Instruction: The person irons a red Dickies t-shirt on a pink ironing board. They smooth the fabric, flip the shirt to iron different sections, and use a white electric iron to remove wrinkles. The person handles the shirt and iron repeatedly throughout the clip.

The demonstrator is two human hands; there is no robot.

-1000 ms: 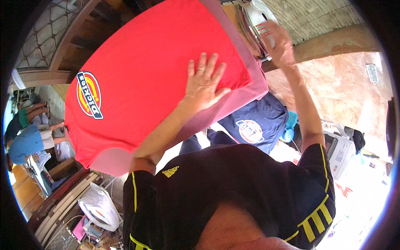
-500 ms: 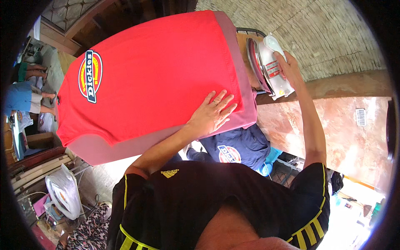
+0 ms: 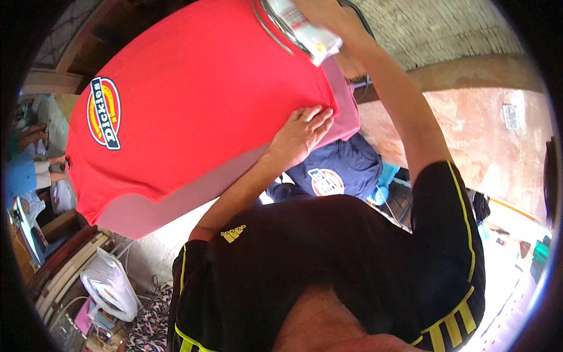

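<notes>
A red t-shirt (image 3: 199, 100) with an oval badge (image 3: 104, 112) lies spread over a pink padded ironing board (image 3: 176, 202). My left hand (image 3: 302, 132) presses flat on the shirt's lower right corner, fingers together at the hem. My right hand (image 3: 328, 14) reaches to the top of the view and grips a silver and white clothes iron (image 3: 293, 23), which rests over the shirt's upper right part. The iron is partly cut off by the frame's edge.
A navy garment with a round badge (image 3: 334, 170) lies below the board's right end, beside a blue object (image 3: 384, 176). A white plastic bag (image 3: 111, 284) and wooden slats (image 3: 64, 264) are at lower left. Another person in blue (image 3: 20, 176) is at far left.
The iron has moved left from beyond the board's right end onto the shirt. My left hand slid from the shirt's middle to its lower right corner.
</notes>
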